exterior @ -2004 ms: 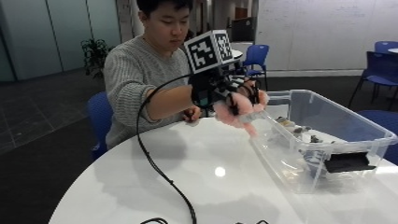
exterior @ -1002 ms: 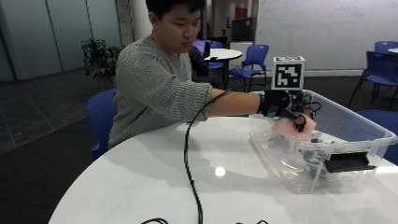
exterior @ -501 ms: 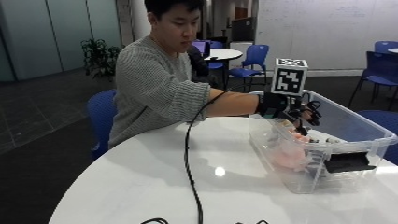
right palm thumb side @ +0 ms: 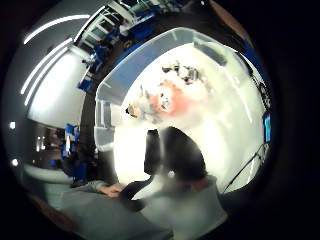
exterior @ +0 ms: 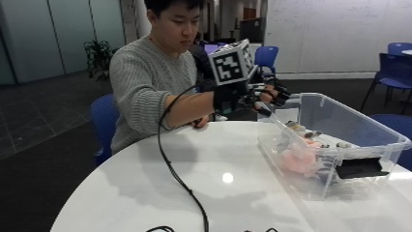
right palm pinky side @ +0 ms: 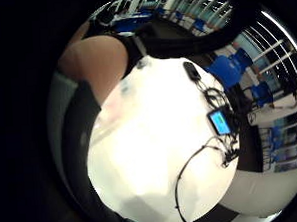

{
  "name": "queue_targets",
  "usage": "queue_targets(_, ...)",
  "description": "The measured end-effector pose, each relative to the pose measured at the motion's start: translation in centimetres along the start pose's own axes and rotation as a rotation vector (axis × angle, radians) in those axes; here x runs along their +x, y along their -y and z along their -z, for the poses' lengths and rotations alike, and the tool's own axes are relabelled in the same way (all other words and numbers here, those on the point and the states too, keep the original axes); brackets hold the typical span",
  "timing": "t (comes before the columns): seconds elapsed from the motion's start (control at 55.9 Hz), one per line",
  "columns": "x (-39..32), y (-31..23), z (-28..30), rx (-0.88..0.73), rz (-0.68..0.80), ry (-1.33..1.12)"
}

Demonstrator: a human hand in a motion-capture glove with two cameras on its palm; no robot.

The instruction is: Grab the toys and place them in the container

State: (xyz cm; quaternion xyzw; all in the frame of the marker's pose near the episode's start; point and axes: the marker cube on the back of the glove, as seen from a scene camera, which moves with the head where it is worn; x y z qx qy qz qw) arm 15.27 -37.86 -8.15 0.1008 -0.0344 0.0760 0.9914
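In the outside view my gloved right hand (exterior: 258,98) hovers over the near corner of the clear plastic container (exterior: 380,134), beside its rim. The fingers are loosely spread and hold nothing. A soft pink toy (exterior: 298,160) lies on the container floor against the front wall. Several small toys (exterior: 304,131) sit further back inside. The thumb side palm view looks down into the container (right palm thumb side: 131,64) and shows the pink toy (right palm thumb side: 173,98) with the small toys (right palm thumb side: 183,71) beyond it.
The container stands at the right side of a round white table (exterior: 212,193). A black cable (exterior: 175,169) trails across the table from the glove. A phone with a lit blue screen (right palm pinky side: 220,121) lies among cables at the table's edge. The person's bare hand (exterior: 201,123) rests on the table.
The hand carried the pink toy over the container, lowered it inside and let it go. It has since drawn back up and toward the person, holding nothing.
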Motion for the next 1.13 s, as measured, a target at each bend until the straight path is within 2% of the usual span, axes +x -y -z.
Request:
queue_targets(0.107,2.6,-3.5,0.7,0.013,-0.085,-0.039)
queue_targets(0.215,2.4,-7.4,1.1,-0.006,-0.084,-0.033)
queue_targets(0.376,-1.8,-19.8,0.4,-0.028,0.001,-0.026)
queue_targets(0.501,-3.4,-28.8,-1.2,-0.035,-0.004,-0.038)
queue_targets(0.662,-5.3,-36.7,-3.3,-0.049,-0.029,0.051)
queue_targets(0.859,-7.4,-40.0,-5.3,-0.057,0.013,0.042)
queue_targets(1.127,-7.6,-39.7,-7.4,-0.144,0.051,0.064)
